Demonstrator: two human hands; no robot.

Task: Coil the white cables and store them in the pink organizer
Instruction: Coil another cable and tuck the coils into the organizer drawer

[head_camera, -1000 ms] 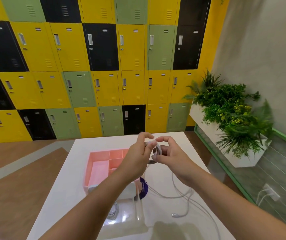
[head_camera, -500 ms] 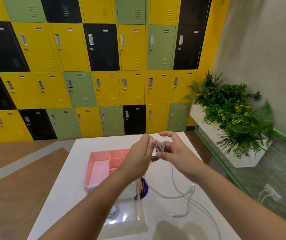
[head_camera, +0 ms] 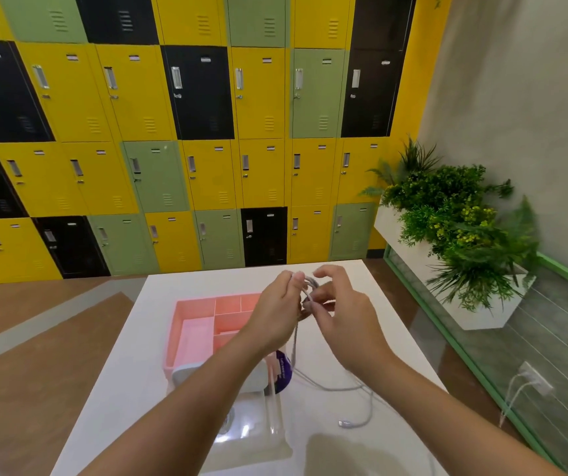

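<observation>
Head view: white cable is pinched in small loops between both hands above the surface. Left hand grip is closed on the coil; right hand grip holds a loop with thumb and lower fingers, index finger raised. Slack hangs below the grips and trails across the white surface to a connector. Pink organizer sits just left of the grips. Beyond: wooden floor, coloured lockers, planter at right.
</observation>
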